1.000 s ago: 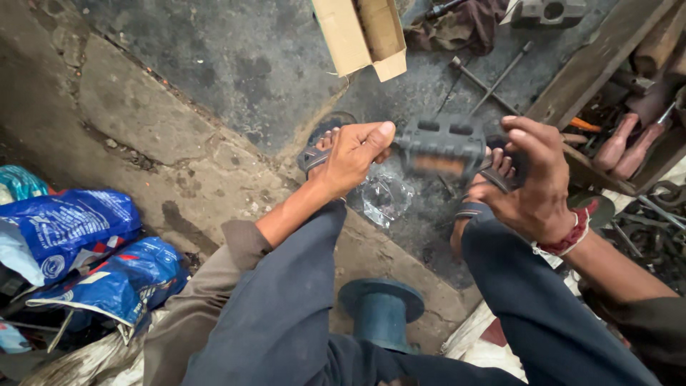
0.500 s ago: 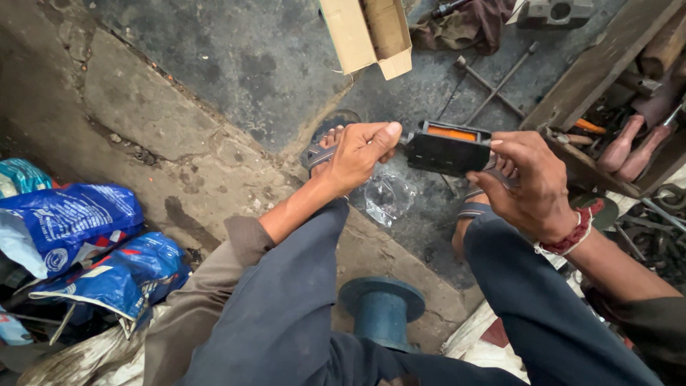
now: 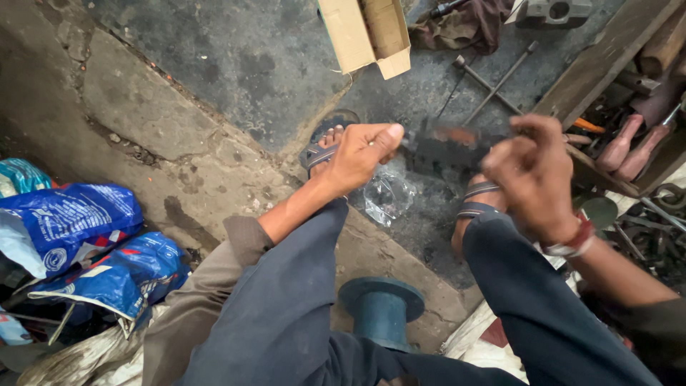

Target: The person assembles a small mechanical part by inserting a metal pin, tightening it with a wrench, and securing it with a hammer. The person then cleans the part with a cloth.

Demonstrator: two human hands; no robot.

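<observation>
Item: black bicycle pedal (image 3: 446, 149), blurred. Left hand (image 3: 357, 154) pinches one end; right hand (image 3: 532, 171) grips the other. Handling advice: keep both grips firm, level.

Both hands out front, left hand (image 3: 357, 154) gripping, right hand (image 3: 532, 171) blurred, curled

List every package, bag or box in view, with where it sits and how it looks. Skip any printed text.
Cardboard box: top centre on the dark floor, open, plain tan, flaps spread.
Upper blue bag: left edge, crumpled plastic sack, blue with white patches.
Lower blue bag: just below it, blue with white and red markings.
Teal bag: far left edge, mostly cut off.
Clear plastic wrapper: on the floor beneath the left hand, crumpled, transparent.
</observation>
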